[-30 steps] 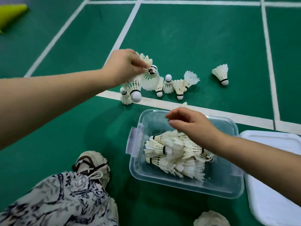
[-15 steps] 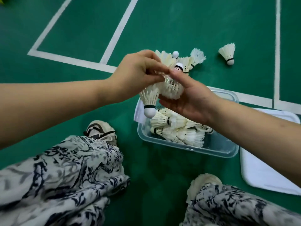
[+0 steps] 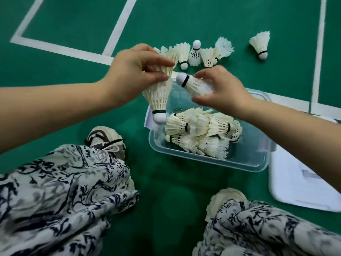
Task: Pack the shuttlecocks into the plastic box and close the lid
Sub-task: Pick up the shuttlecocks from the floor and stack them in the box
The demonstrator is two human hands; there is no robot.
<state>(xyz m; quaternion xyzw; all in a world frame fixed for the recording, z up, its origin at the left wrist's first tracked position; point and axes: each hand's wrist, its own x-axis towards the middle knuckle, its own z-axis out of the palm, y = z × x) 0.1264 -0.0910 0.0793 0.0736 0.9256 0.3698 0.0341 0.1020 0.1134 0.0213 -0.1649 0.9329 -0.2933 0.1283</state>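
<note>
Alignment is deciding the coming drop: the right hand (image 3: 221,91) is curling its fingers round a sideways shuttlecock (image 3: 193,84), cork pointing left, just above the plastic box (image 3: 203,161), matching the packed shuttlecocks (image 3: 199,133) lying there. The left hand (image 3: 132,71) is pinching a hanging shuttlecock (image 3: 158,97) by its feathers, cork down over the box's left rim, likely needing a turn.

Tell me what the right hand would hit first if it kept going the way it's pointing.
Most likely the feathers of the hanging shuttlecock pinched by the left hand. The right hand points leftward, the cork of its held shuttlecock leading and nearly there. Depth is unclear from one view.
</note>
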